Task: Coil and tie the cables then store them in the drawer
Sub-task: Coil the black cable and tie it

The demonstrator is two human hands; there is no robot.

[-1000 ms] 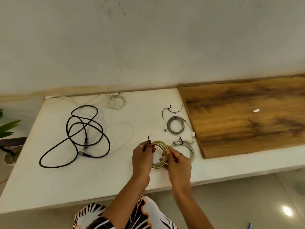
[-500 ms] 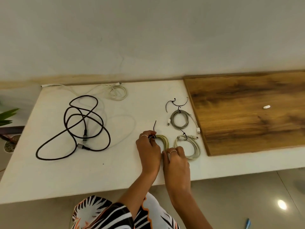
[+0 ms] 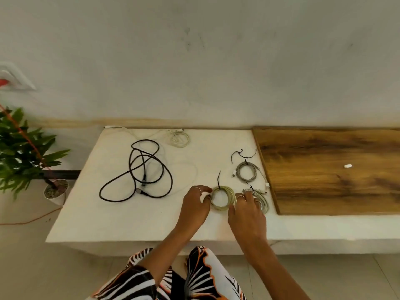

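White slab counter (image 3: 121,215) against a pale wall; wooden board (image 3: 324,182) covers its right part.

Yellow-green coil (image 3: 223,198) lies flat near the front middle, ring face up, no clear long axis. Its black tie (image 3: 219,180) stands up from the far rim, pointing away toward the wall.

Left hand (image 3: 194,204) at the coil's left rim, fingers loosely curled, fingertips touching or just off the cable; cannot tell if it grips. Right hand (image 3: 246,211) at the right rim, fingers spread and relaxed, lying over a second tied pale coil (image 3: 263,200) just beside.

Third tied grey coil (image 3: 246,171) behind, with a loose black tie (image 3: 243,154) beyond it. Board edge close on the right. Open counter in front and left of the coil. Farther left, loose black cable (image 3: 138,169); white cable (image 3: 179,139) by the wall. Potted plant (image 3: 23,148) off the counter's left end.
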